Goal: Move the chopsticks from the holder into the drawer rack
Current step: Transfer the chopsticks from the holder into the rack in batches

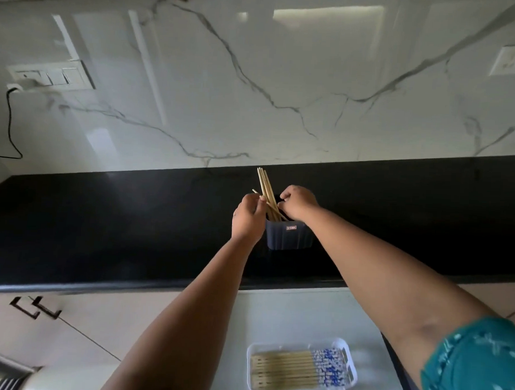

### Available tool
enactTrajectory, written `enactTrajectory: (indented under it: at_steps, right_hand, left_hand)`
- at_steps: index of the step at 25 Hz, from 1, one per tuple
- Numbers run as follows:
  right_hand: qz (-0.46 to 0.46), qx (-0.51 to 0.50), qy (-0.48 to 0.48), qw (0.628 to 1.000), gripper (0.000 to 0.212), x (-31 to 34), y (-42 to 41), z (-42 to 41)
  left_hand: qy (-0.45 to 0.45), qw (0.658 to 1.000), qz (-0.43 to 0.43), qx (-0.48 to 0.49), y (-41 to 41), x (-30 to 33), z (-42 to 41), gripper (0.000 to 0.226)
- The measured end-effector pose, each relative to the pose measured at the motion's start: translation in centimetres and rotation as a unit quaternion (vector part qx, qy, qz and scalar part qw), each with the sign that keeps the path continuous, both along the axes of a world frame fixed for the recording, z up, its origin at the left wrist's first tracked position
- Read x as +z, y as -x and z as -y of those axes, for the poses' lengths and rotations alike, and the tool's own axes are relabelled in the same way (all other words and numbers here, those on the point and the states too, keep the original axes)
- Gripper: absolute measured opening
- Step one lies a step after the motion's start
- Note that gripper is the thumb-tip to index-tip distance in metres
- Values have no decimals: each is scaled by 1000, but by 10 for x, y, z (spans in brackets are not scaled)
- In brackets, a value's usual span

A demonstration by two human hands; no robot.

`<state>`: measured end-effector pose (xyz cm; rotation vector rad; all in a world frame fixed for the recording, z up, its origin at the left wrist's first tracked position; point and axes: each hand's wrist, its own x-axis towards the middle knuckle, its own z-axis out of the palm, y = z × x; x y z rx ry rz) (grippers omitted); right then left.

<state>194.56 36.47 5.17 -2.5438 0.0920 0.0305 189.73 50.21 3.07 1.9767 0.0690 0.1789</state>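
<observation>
A dark blue ribbed holder stands on the black countertop and has several pale wooden chopsticks sticking up out of it. My left hand is at the holder's left side, its fingers pinched on a chopstick. My right hand reaches over the holder's top right, its fingers curled around the chopsticks at the rim. Lower down, a white rack lies in the open drawer with several chopsticks laid flat in it, their blue-and-white patterned ends to the right.
A white marble backsplash rises behind the counter, with a switch plate and plugged-in cable at the left and a socket at the right. Black cabinet handles sit below the counter edge at the left.
</observation>
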Motion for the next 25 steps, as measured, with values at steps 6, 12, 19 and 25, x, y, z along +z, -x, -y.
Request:
enactTrajectory:
  at_steps: [6, 12, 19, 25]
  right_hand:
    - [-200, 89, 138, 966, 32, -19, -51, -12]
    - [-153, 57, 133, 978, 27, -40, -69, -15]
    - [-68, 4, 21, 997, 60, -45, -65, -2]
    - [-60, -18, 7, 998, 47, -51, -62, -4]
  left_hand:
    - [35, 999, -13, 27, -31, -24, 7, 25]
    - [46, 998, 7, 35, -35, -36, 2, 25]
    - [71, 996, 12, 47, -29, -24, 1, 28]
    - [77, 996, 6, 48, -19, -25, 0, 25]
